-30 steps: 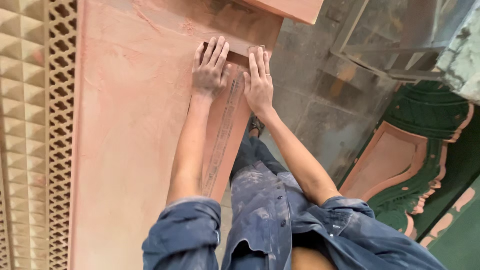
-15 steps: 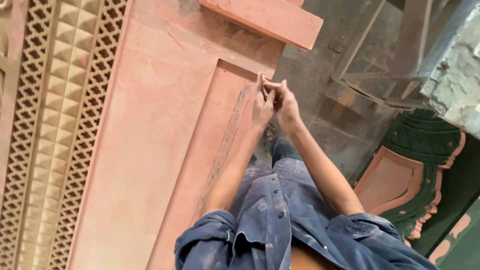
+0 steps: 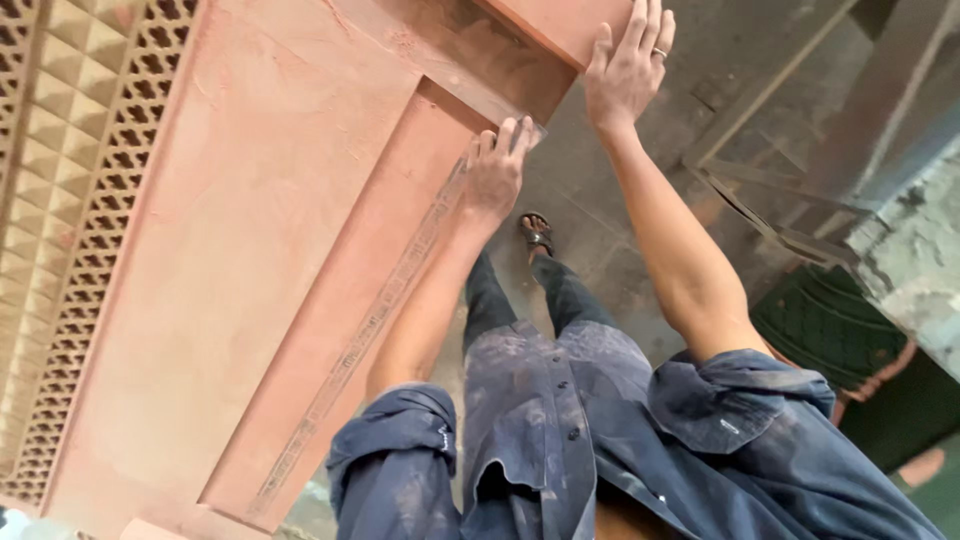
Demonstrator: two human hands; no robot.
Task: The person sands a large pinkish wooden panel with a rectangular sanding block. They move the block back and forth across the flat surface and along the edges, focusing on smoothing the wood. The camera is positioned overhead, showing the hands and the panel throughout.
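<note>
A large pink sandstone slab [image 3: 250, 260] with a raised inner panel [image 3: 370, 300] lies in front of me. A long thin patterned strip [image 3: 370, 330], like a ruler, runs along the panel's right edge. My left hand [image 3: 493, 172] rests fingers-down on the strip's far end, at the panel's corner. My right hand [image 3: 628, 62], a ring on one finger, lies flat with fingers spread on a pink stone block [image 3: 555, 22] at the slab's far end. Both arms are stretched out, with blue sleeves rolled to the elbows.
A carved stone lattice [image 3: 90, 260] with a pyramid-pattern band [image 3: 35, 140] borders the slab on the left. My sandalled foot [image 3: 537, 232] stands on the grey floor [image 3: 620, 250]. A metal frame [image 3: 770, 210] and green carved panels [image 3: 830, 325] lie to the right.
Both hands were together at the panel's far corner. My right hand has moved up onto the stone block, while the left stays on the strip's end. The view has shifted.
</note>
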